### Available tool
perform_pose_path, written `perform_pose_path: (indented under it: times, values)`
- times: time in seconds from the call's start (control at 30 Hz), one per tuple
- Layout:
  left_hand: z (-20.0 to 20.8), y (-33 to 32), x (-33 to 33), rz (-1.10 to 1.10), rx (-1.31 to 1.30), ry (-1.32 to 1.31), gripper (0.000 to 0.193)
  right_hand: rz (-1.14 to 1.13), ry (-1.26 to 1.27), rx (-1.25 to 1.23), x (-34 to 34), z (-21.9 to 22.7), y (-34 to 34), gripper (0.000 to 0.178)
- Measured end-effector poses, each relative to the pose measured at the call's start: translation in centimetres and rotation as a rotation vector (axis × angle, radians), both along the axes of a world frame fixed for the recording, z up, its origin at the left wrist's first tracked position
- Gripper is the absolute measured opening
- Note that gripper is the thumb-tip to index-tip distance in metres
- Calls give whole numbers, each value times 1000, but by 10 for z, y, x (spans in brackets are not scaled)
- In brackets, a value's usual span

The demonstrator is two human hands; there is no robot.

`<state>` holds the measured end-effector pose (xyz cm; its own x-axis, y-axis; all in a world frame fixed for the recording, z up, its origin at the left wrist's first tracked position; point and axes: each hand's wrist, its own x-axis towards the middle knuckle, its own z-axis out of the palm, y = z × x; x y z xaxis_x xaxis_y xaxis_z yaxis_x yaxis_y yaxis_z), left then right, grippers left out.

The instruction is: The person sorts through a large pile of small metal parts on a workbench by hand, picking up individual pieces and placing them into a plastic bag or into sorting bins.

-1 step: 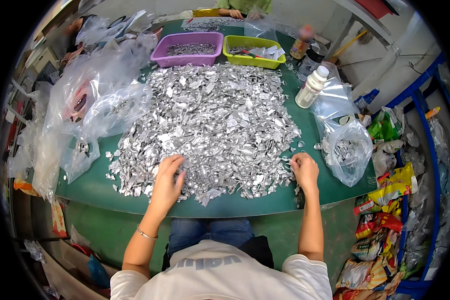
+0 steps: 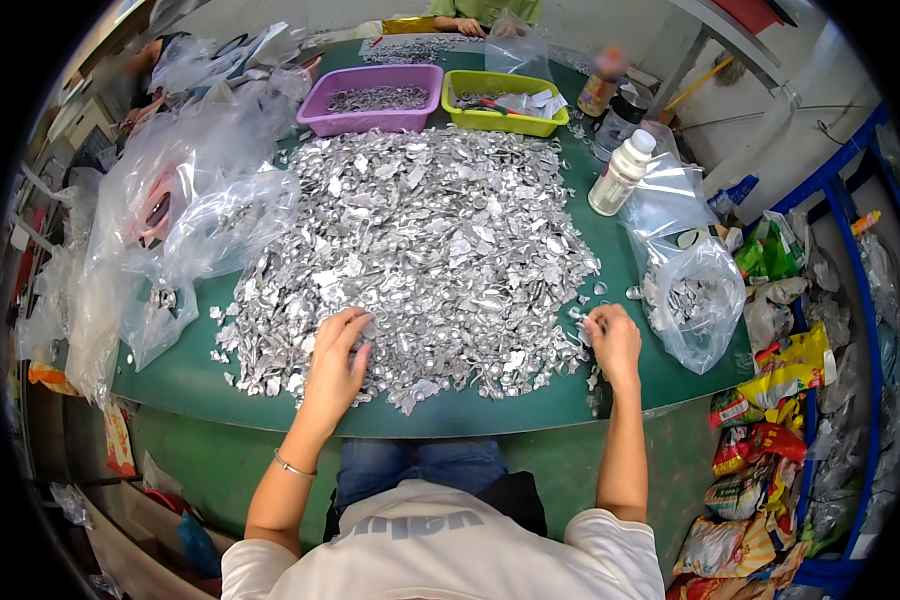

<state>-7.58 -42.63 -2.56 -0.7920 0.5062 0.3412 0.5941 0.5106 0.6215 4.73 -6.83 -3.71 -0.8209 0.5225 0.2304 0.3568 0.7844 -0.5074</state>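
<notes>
A broad heap of small silver-coloured metal pieces [image 2: 440, 240] covers the middle of the green table [image 2: 240, 402]. My left hand [image 2: 338, 354] rests on the near left part of the heap, fingers curved and thumb standing apart. Nothing shows in its grasp, though the fingertips are partly out of sight. At the heap's right edge, my right hand [image 2: 615, 345] has its fingers pinched together on a small silver metal piece [image 2: 601, 322], whose exact shape is too small to make out. Several loose pieces lie beside those fingertips.
Behind the heap stand a purple basin [image 2: 370, 122] and a lime-green basin [image 2: 505, 122]. A white bottle [image 2: 622, 175] and a clear bag of metal pieces [image 2: 695, 305] are on the right. Large plastic bags [image 2: 225, 135] crowd the left. Another person's hand [image 2: 470, 27] shows at the far end.
My right hand has shifted very slightly to the right, away from the heap's edge. My left hand stays in the same place.
</notes>
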Motion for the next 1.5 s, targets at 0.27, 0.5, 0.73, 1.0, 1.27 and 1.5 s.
perform_pose_path:
  times: [0.27,0.5,0.73,1.0,1.27,1.5]
  values:
    - [-5,26,-20,86,-320,167,30,60,603,-1552,10,12,27,33]
    - [-9,25,-31,22,-254,209,30,41,207,-1394,-1,-1,48,19]
    - [-11,22,-35,113,-149,244,19,14,-312,-33,-7,-3,27,31]
    - [-1,39,-22,174,479,-379,14,92,25,-475,-16,-21,54,18]
    - [-2,63,22,-113,589,-950,21,23,341,-598,1,-2,55,26]
    - [-11,65,42,-73,705,-1191,26,-190,537,-1762,32,-5,62,6]
